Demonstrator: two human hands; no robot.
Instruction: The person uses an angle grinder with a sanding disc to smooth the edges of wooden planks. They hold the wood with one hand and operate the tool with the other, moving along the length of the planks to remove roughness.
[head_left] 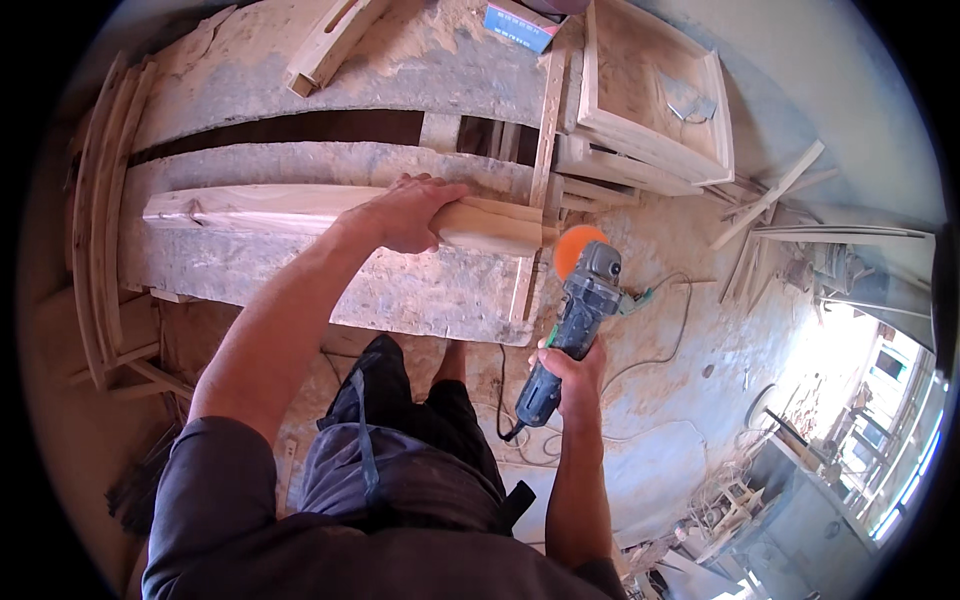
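A long pale wooden piece point(290, 205) with a dark knot near its left end lies lengthwise on the dusty workbench point(410, 290). My left hand point(410, 212) is clamped over its right part, thumb on the near side. In my right hand point(577, 375) is a dark angle grinder point(575, 325), gripped by its body. Its orange disc point(577, 248) is just beyond the right end of the wooden piece; whether the two touch, I cannot tell.
Wooden drawer-like box point(650, 140) stands at the right beyond the bench. A slotted wooden part point(335, 45) and a blue box point(520, 27) lie on the far boards. Cords point(640, 360) trail over the dusty floor at right. Long strips point(105, 210) stand at left.
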